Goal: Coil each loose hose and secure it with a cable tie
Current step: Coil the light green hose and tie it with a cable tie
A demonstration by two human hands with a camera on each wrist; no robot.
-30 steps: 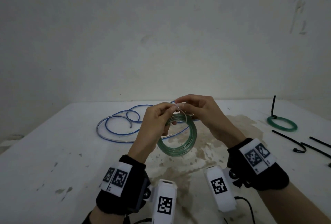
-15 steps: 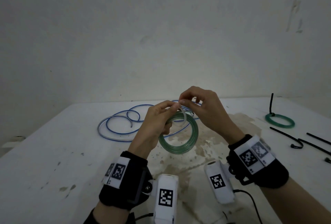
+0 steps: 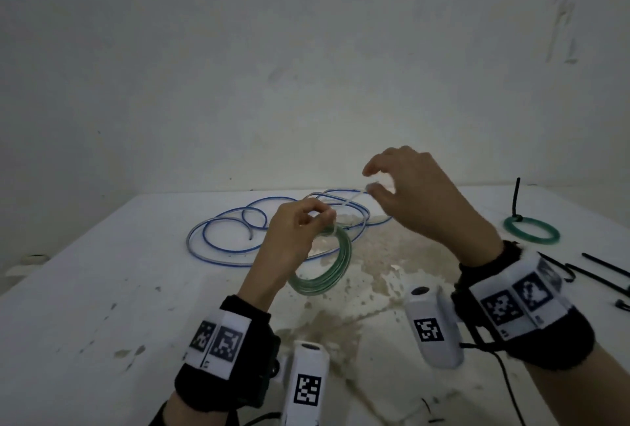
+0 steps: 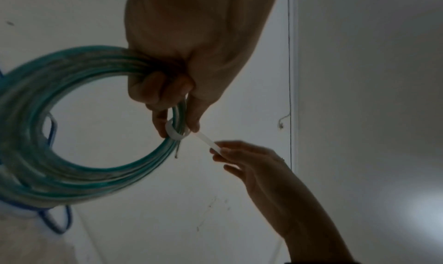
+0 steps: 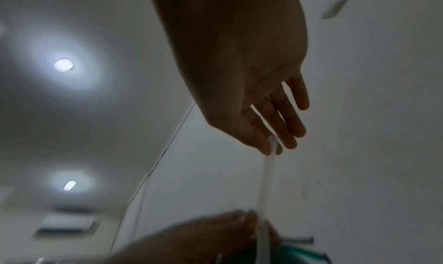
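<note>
Above the white desk, the left hand grips a green hose coil held in the air. A white cable tie loops round it; the right hand pinches the tie's tail, pulled taut.

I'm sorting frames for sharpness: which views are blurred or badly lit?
Head view: dim but fairly sharp; the green hose coil reads clearly. Left wrist view: the coil is motion-smeared, the white cable tie sharper. Right wrist view: ceiling lights flare, the right hand is a dark silhouette, the bottom edge blurs.
</note>
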